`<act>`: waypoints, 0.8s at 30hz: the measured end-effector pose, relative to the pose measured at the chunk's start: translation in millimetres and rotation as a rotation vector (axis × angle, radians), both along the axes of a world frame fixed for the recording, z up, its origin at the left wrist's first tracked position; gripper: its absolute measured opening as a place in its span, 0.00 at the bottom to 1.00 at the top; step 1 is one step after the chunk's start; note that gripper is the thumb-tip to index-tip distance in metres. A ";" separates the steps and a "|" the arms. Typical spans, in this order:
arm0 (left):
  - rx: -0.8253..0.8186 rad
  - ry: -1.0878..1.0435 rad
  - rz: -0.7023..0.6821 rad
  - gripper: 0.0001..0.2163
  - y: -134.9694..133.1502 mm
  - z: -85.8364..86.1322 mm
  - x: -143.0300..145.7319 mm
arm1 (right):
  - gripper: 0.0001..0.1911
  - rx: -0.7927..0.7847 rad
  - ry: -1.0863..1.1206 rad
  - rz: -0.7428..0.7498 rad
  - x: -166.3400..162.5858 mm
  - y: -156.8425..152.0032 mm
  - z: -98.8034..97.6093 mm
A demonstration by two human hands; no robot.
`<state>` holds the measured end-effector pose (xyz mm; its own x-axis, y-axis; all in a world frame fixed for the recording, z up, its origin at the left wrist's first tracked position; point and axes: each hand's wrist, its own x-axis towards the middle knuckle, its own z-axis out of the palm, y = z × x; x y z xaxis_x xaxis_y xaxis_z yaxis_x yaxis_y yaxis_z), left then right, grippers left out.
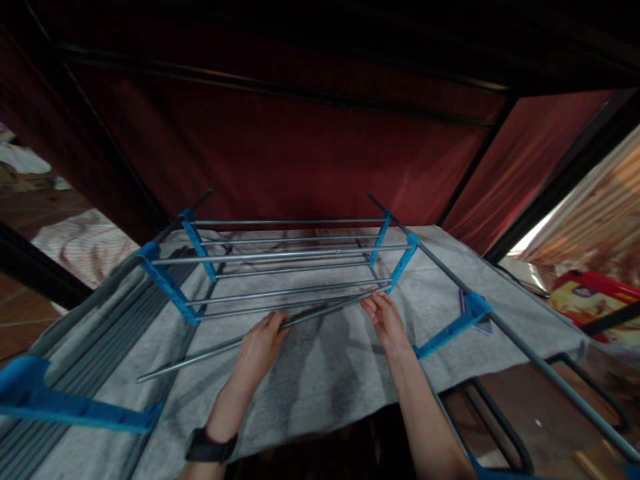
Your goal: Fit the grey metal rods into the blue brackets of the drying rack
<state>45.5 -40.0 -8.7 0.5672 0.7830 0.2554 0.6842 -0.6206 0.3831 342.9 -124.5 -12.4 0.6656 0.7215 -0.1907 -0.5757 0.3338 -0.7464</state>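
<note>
A grey metal rod (215,352) slants across the front of a half-built rack, its left end low and its right end up by a blue bracket. My left hand (263,340) is closed around the rod near its middle. With its fingertips, my right hand (384,315) pinches the rod close to its right end, beside the blue plastic bracket (401,265). Several crossbars (280,255) span the rack between blue brackets on both sides. Nearer to me, a blue bracket (453,327) on the right and another blue bracket (75,403) on the left have no crossbar between them.
Loose grey tubes (107,340) lie in a bundle at the left on a grey cloth (310,387). A flat dark object (477,317) rests behind the right bracket. Dark red panels (300,153) stand behind the rack. A red and yellow package (595,303) is at the far right.
</note>
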 end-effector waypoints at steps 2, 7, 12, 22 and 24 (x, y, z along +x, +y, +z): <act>0.010 -0.001 -0.024 0.06 -0.8 0.6 -1.2 | 0.14 0.007 0.005 -0.022 2.6 -1.1 -0.2; 0.061 0.009 -0.046 0.10 0.2 -4.2 -3.2 | 0.15 0.014 0.026 -0.067 9.3 -3.9 1.8; 0.086 0.061 -0.065 0.14 2.6 -6.4 1.1 | 0.12 0.004 0.038 -0.099 17.9 -6.2 2.0; 0.042 0.046 0.004 0.07 11.5 -3.2 -0.5 | 0.14 0.021 0.017 -0.116 32.6 -3.1 -3.1; 0.075 0.034 -0.014 0.08 13.8 -3.3 -3.4 | 0.15 0.018 0.028 -0.132 34.2 -1.5 -4.1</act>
<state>42.1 -26.2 -12.1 0.5870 0.7546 0.2932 0.6874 -0.6559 0.3118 377.2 -126.0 -16.5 0.7499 0.6312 -0.1979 -0.5461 0.4219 -0.7238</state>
